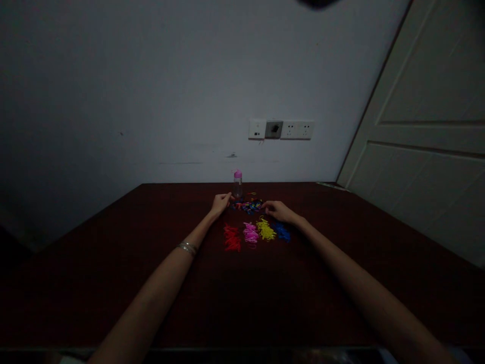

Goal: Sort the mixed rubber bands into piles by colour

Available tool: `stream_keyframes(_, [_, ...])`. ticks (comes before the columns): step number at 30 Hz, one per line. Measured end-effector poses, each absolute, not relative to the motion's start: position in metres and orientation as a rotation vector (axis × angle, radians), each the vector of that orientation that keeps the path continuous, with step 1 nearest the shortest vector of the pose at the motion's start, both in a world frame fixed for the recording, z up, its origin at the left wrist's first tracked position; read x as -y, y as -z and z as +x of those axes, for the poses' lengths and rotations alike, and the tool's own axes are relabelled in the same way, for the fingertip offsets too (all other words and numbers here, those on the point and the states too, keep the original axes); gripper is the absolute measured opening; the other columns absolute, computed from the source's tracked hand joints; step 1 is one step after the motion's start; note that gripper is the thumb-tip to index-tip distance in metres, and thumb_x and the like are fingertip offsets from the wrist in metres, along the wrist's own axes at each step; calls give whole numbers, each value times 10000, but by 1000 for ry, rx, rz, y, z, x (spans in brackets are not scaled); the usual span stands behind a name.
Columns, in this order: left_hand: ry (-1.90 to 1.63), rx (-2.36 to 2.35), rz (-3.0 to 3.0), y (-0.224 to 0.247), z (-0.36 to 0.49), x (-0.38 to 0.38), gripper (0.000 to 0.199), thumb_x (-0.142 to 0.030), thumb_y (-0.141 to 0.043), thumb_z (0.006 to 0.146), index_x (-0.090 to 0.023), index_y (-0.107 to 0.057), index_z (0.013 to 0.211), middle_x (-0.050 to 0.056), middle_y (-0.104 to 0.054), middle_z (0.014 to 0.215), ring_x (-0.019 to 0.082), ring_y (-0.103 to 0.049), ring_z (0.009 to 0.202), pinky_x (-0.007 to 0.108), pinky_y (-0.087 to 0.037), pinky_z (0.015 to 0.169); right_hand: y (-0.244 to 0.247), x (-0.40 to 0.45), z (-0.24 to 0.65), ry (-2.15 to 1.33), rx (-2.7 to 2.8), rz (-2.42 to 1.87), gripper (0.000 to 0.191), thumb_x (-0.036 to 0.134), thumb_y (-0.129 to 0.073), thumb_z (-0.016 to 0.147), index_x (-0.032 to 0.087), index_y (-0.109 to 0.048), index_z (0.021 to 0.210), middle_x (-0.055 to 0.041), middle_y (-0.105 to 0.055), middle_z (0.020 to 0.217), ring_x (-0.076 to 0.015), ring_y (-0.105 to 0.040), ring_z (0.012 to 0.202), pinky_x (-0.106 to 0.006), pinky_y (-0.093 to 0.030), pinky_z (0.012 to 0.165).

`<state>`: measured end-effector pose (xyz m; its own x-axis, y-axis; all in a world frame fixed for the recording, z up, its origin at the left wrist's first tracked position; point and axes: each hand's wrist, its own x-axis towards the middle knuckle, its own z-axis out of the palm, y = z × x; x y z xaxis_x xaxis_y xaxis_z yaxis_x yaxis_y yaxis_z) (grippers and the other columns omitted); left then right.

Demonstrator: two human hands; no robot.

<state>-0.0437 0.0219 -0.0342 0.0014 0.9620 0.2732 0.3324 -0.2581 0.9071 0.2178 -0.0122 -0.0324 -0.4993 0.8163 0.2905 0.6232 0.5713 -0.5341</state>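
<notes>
A small heap of mixed-colour rubber bands [248,206] lies on the dark table between my two hands. My left hand [220,204] rests at the heap's left edge, fingers bent and pressed together; anything between the fingertips is too small to tell. From the right, my right hand [279,210] reaches the heap's other edge with curled fingers in a pinch, their contents unclear. Nearer to me, bands lie sorted by colour: a red pile [231,238], a pink pile [250,232], a yellow pile [265,229] and a blue pile [281,231] beneath my right wrist.
A clear bottle with a pink cap [237,184] stands upright just behind the mixed heap. A single yellowish band [252,193] lies to its right. Behind the dark red-brown table [151,222] rises a wall with sockets [296,130]. A pale panelled door [420,121] stands at right.
</notes>
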Motion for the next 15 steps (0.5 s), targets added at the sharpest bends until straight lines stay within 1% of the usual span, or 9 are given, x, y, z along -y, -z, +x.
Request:
stream_keyframes(2, [-1256, -1339, 1697, 34, -42, -24, 506, -528, -412, 737, -83, -652, 764, -44, -401, 392, 63, -345, 380, 192, -269, 434, 27, 13, 222, -512, 2267, -1161, 316, 96, -479, 668, 139, -601, 957, -12, -590, 716, -107, -516, 646, -225, -396, 635])
stream_keyframes(4, [-1205, -1333, 1791, 33, -39, -25, 471, -499, -434, 732, -86, -658, 738, -31, -439, 418, 68, -376, 411, 191, -287, 450, 19, 14, 230, -578, 2226, -1181, 313, 106, -489, 652, 131, -599, 943, -16, -596, 715, -106, -514, 630, -225, -398, 619])
stream_keyframes(7, [-1065, -1311, 1963, 31, -34, -25, 330, -389, -531, 683, -89, -668, 704, -1, -533, 514, 80, -443, 490, 191, -326, 497, 7, 16, 245, -807, 2189, -1205, 300, 127, -504, 629, 122, -603, 913, -23, -610, 706, -107, -521, 603, -225, -404, 581])
stream_keyframes(9, [-959, -1303, 2062, 28, -30, -23, 262, -320, -569, 651, -94, -677, 725, 7, -562, 558, 87, -463, 521, 195, -340, 522, 4, 18, 252, -977, 2202, -1230, 299, 121, -516, 602, 120, -613, 884, -25, -618, 691, -113, -533, 599, -225, -409, 567])
stream_keyframes(11, [-879, -1309, 2156, 26, -28, -21, 258, -307, -584, 640, -101, -683, 759, 7, -563, 565, 91, -458, 520, 200, -340, 524, 3, 19, 256, -1093, 2216, -1262, 295, 105, -529, 570, 121, -625, 848, -25, -623, 670, -118, -542, 598, -227, -415, 565])
stream_keyframes(15, [-803, -1331, 2308, 23, -25, -17, 296, -347, -597, 652, -128, -682, 832, 23, -588, 626, 105, -476, 549, 206, -344, 533, 6, 20, 254, -1211, 2225, -1263, 291, 119, -572, 538, 126, -635, 822, -21, -638, 660, -130, -562, 611, -238, -432, 578])
